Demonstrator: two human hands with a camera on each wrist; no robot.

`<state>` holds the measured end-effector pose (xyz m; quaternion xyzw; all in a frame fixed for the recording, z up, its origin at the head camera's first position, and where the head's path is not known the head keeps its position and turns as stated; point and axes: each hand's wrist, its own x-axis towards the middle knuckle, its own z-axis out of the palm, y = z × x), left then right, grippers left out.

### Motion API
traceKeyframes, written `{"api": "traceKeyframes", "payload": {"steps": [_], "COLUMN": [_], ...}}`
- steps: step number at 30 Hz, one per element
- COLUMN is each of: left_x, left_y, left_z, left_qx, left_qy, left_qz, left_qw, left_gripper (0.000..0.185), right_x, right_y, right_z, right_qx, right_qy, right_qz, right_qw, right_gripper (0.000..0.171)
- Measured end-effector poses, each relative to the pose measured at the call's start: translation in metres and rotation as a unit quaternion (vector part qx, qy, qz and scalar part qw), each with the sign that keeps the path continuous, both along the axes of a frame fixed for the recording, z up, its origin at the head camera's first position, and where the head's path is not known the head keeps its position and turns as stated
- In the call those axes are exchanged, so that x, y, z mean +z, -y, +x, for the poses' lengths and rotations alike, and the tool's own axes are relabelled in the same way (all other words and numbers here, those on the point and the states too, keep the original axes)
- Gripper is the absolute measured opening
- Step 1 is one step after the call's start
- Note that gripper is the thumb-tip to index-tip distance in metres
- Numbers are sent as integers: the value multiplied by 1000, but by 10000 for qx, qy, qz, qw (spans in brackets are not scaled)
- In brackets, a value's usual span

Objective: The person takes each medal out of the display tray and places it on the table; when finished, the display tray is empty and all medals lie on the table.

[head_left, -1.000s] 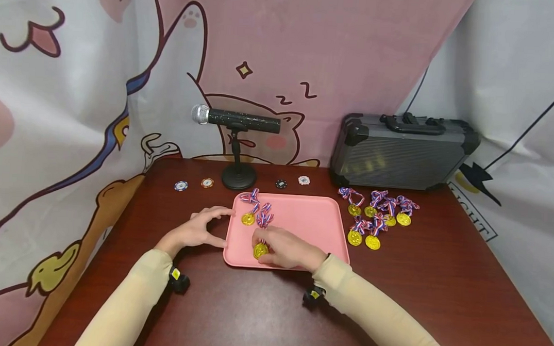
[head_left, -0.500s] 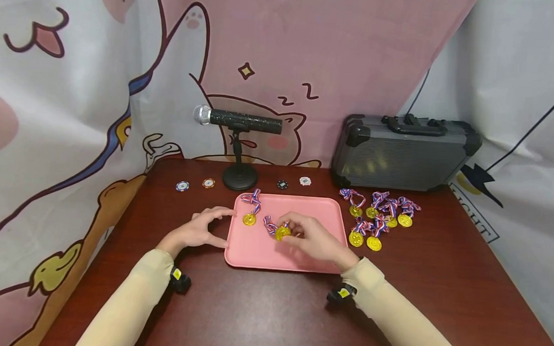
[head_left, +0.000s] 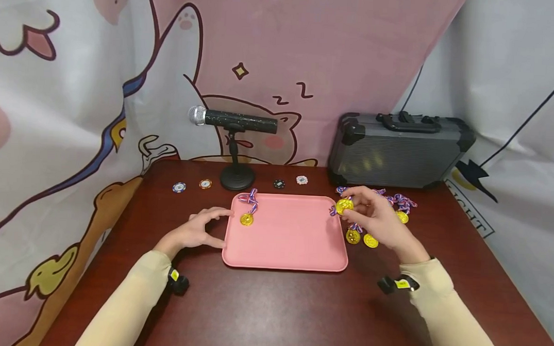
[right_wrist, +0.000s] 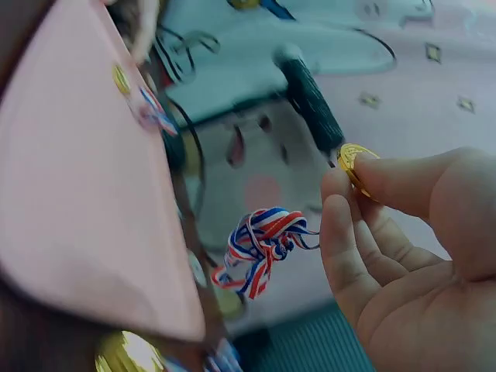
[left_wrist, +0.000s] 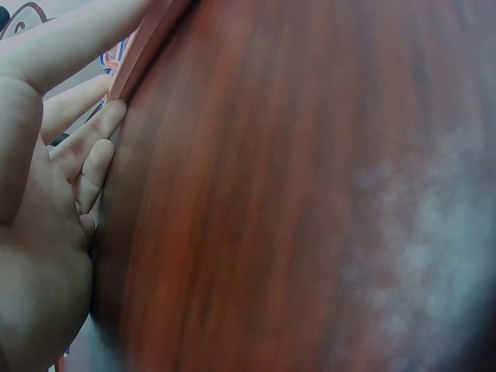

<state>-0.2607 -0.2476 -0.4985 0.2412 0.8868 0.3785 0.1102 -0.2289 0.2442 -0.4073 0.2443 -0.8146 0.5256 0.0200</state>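
A pink tray (head_left: 285,243) lies on the dark wooden table (head_left: 271,312). One gold medal (head_left: 246,219) with a striped ribbon rests in its far left corner. My right hand (head_left: 350,204) is raised over the tray's far right corner and pinches another gold medal (head_left: 344,205). In the right wrist view, thumb and forefinger pinch that medal (right_wrist: 355,164) and its ribbon (right_wrist: 263,240) dangles below. My left hand (head_left: 216,226) rests on the table, fingers touching the tray's left edge (left_wrist: 143,46). Several more medals (head_left: 370,240) lie to the right of the tray.
A black microphone (head_left: 235,120) on a round stand is behind the tray. A grey hard case (head_left: 398,152) stands at the back right. Several poker chips (head_left: 179,187) lie along the table's far edge. Cartoon curtains close off the back and sides.
My right hand picked a medal up from the tray's front and carried it right to the tray's far right corner. The left hand kept its place.
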Motion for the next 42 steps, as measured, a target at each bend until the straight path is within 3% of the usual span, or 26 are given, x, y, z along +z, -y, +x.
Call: {"api": "traceKeyframes", "payload": {"steps": [7, 11, 16, 24, 29, 36, 42], "left_x": [1, 0, 0, 0, 2, 2, 4], "left_y": [0, 1, 1, 1, 1, 0, -1], "left_z": [0, 0, -1, 0, 1, 1, 2], "left_qx": [-28, -17, -9, 20, 16, 2, 27], "left_qy": [32, 14, 38, 112, 89, 89, 125], "left_qz": [58, 52, 49, 64, 90, 73, 93], "left_qw": [10000, 10000, 10000, 9999, 9999, 9999, 9999], "left_gripper": [84, 84, 85, 85, 85, 85, 85], "right_x": [11, 7, -6, -51, -71, -77, -74], "right_y": [-60, -85, -106, -118, -117, -115, -116], "right_z": [2, 4, 10, 19, 21, 20, 19], "right_qx": [-976, -1273, -1222, -1029, -916, -1144, -1306], "right_qy": [-192, -238, -158, 293, 393, 6, -430], "right_qz": [835, 1075, 977, 1003, 1310, 2420, 3051], "right_qw": [9915, 9857, 9876, 9892, 9864, 9635, 9424], "right_gripper": [39, 40, 41, 36, 35, 32, 35]}}
